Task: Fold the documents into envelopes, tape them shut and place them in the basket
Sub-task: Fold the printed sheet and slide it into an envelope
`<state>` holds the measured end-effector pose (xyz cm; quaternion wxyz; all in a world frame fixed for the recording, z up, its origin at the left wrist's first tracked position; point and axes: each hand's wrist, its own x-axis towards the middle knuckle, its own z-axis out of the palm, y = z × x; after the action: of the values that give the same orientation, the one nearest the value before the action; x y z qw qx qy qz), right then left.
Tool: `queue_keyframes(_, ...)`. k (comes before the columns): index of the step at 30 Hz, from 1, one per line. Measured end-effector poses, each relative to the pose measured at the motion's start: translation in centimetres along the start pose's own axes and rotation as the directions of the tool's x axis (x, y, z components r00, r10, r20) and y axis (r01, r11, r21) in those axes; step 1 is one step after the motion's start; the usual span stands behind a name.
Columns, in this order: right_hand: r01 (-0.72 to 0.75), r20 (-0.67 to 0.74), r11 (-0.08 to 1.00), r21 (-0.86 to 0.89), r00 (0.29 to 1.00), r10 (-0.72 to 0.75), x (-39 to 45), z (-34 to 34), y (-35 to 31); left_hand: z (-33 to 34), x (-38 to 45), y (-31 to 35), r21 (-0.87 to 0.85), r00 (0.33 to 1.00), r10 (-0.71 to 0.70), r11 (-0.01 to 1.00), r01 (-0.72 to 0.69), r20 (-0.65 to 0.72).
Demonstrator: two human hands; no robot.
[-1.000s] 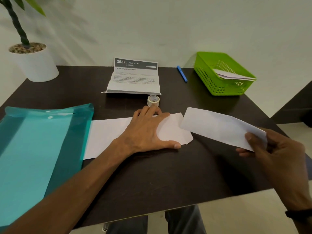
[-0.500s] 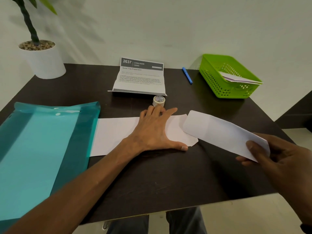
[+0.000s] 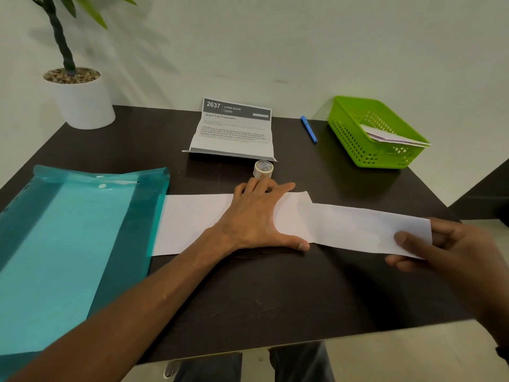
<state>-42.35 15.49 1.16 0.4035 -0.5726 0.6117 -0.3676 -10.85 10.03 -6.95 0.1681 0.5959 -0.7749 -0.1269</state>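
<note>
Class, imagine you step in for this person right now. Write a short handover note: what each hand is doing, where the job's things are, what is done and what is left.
Left hand: flat, pressing the envelope onto the table.
Right hand: pinching the folded document, its far end at the envelope's open end.
Tape roll: just behind the left hand.
Green basket: far right corner, already holds white envelopes.
Done: this document is folded.
Left: push it in, tape the envelope shut, put it in the basket.

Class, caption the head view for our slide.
Left hand pins envelope; right hand slides folded paper toward it.
</note>
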Motion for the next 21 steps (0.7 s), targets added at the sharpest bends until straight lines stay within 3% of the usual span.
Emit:
queue_keyframes(3,-0.074,0.051,0.996,0.048,0.996,0.071,1.6,-0.3,-1.5,-0.2,-0.2,0.1,-0.011,1.000,0.021,1.000,-0.021,-0.005)
queue_keyframes(14,-0.208,0.254,0.968,-0.141,0.937,0.238,6.9,-0.8,-6.1,-0.3,-0.1,0.0,-0.038,0.999,0.038,0.999,-0.038,-0.019)
queue_keyframes(21,-0.214,0.070,0.947,-0.241,0.969,0.236,7.6,-0.6,-5.2,0.0,-0.1,0.0,-0.043,0.998,0.008,0.999,-0.011,-0.059)
